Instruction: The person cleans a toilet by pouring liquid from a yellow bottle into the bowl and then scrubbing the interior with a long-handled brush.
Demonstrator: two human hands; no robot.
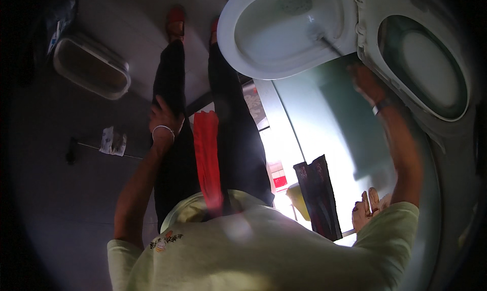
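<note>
A thin, dark-handled brush (330, 44) slants into the white toilet bowl (247, 64), its blurred lower end against the inside wall. My right hand (366, 83) is closed at the upper end of this handle, beside the bowl's rim and the hinge of the raised seat (462, 83). Motion blurs the fingers, so the grip itself shows poorly. Behind the seat, the lid (432, 62) also stands up. My left hand (164, 118) rests on the leg of my black trousers (167, 74), fingers spread, holding nothing.
On the floor at upper left stands an open, oblong bin (123, 81), with a dark bag-like object (62, 17) behind it. A rod (133, 157) carries a small patterned item (113, 140) at left. Red cloth (207, 150), dark cloth (319, 199) and pinkish gloves (365, 209) hang around me.
</note>
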